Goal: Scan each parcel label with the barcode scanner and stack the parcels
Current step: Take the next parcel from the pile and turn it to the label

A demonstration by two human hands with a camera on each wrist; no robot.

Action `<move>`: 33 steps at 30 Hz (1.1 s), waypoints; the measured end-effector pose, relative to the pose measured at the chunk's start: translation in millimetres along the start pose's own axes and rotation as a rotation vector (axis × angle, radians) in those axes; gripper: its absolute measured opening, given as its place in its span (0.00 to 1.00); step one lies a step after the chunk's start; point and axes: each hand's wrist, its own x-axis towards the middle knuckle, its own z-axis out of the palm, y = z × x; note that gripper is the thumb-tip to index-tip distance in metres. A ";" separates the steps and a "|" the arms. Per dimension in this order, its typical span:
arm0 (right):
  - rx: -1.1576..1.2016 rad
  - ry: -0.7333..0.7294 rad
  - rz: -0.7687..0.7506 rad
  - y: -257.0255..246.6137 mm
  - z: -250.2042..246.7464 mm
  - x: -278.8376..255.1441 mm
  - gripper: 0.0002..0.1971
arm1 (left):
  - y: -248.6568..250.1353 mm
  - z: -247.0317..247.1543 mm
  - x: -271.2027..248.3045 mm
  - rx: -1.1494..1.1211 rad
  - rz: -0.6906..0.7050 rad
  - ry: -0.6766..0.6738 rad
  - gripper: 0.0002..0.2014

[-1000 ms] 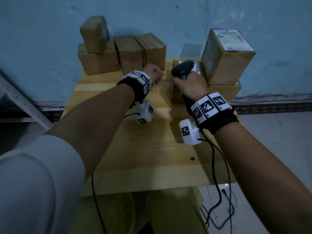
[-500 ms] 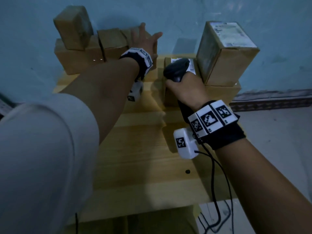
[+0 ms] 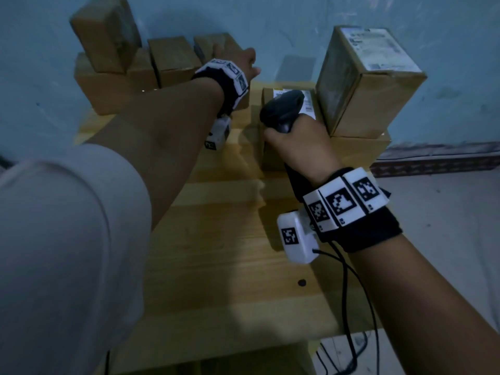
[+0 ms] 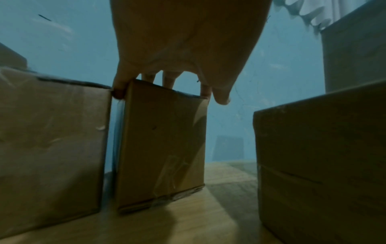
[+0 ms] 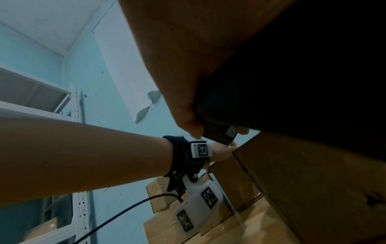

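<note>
**Left hand takes hold of an upright parcel at the back**

On the left of the wooden table [image 3: 216, 266] stands a cluster of brown boxes [image 3: 108, 85], one perched on top. Half a second ago the left hand [image 3: 238, 63] was spread open over the rightmost upright parcel [image 4: 163, 140]; now its fingers [image 4: 120, 85] curl over the parcel's top edge and grip it, the parcel standing on the table against the blue wall. Right of that, the right hand [image 3: 300, 147] stays clenched round the barcode scanner [image 3: 284, 109], as before, its head over a labelled parcel [image 3: 309, 104]. Farthest right, a taller labelled box [image 3: 378, 104] sits stacked on another, unmoved.
</note>
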 end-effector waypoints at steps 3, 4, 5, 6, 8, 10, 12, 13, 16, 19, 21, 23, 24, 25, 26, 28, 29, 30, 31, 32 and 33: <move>-0.020 0.011 -0.008 -0.3 -1.4 -0.6 0.13 | 0.9 0.1 2.3 -0.059 0.026 0.058 0.20; -0.027 0.010 -0.008 -0.7 -2.3 -1.1 0.14 | 0.6 -0.2 -0.5 -0.070 0.009 0.051 0.20; -0.029 0.008 -0.006 -1.0 -3.6 -1.0 0.14 | 1.3 0.0 -2.2 -0.089 0.003 0.050 0.18; -0.027 0.008 -0.003 -1.1 -3.4 -1.1 0.14 | 1.8 0.2 -2.5 -0.102 -0.013 0.046 0.17; -0.027 0.003 0.006 -0.9 -3.4 -1.4 0.14 | 1.0 -0.4 -5.4 -0.190 -0.042 0.075 0.17; -0.035 -0.002 0.014 -1.7 -3.5 -2.3 0.17 | -0.4 -0.6 -9.4 -0.273 -0.092 0.102 0.18; -0.040 -0.002 0.015 -3.7 -3.4 -3.7 0.16 | 0.6 -2.6 -18.0 -0.329 -0.082 0.169 0.13; -0.042 -0.001 0.011 -4.6 -3.5 -4.3 0.14 | 0.8 -3.7 -23.0 -0.354 -0.073 0.185 0.10; -0.045 -0.001 0.010 -7.6 -4.3 -5.9 0.15 | 0.0 -7.6 -38.9 -0.408 -0.091 0.264 0.08; -0.048 -0.010 0.023 -12.0 -6.2 -8.2 0.18 | -1.4 -11.5 -62.8 -0.461 -0.099 0.333 0.12; -0.056 -0.024 0.030 -14.1 -7.8 -9.8 0.16 | -4.6 -14.0 -83.7 -0.541 -0.121 0.395 0.13; -0.043 -0.043 0.046 -17.0 -10.4 -12.6 0.16 | -11.8 -13.9 -105.1 -0.624 -0.146 0.452 0.14; -0.024 -0.050 0.052 -18.4 -11.6 -13.9 0.15 | -16.1 -13.9 -116.9 -0.667 -0.162 0.478 0.15; 0.000 -0.056 0.054 -19.8 -13.0 -15.6 0.14 | -20.9 -14.4 -129.4 -0.723 -0.176 0.508 0.16; 0.024 -0.055 0.049 -21.4 -14.3 -18.7 0.14 | -25.5 -14.5 -142.9 -0.797 -0.192 0.548 0.17; 0.062 -0.016 0.026 -26.3 -15.5 -26.3 0.12 | -35.4 -14.5 -169.4 -0.940 -0.244 0.622 0.18; 0.068 0.007 0.015 -29.4 -16.3 -31.9 0.10 | -40.6 -13.9 -182.4 -0.997 -0.265 0.641 0.19; 0.072 0.029 0.008 -31.8 -15.8 -36.9 0.10 | -45.7 -12.6 -194.9 -1.042 -0.285 0.643 0.19; 0.079 0.048 0.002 -34.9 -14.8 -41.2 0.11 | -51.1 -11.7 -205.9 -1.079 -0.298 0.644 0.19; 0.089 0.062 -0.002 -38.6 -13.6 -45.0 0.12 | -56.4 -10.5 -216.3 -1.107 -0.311 0.639 0.19; 0.108 0.068 -0.003 -42.6 -11.3 -48.3 0.12 | -61.0 -9.9 -227.3 -1.137 -0.325 0.630 0.19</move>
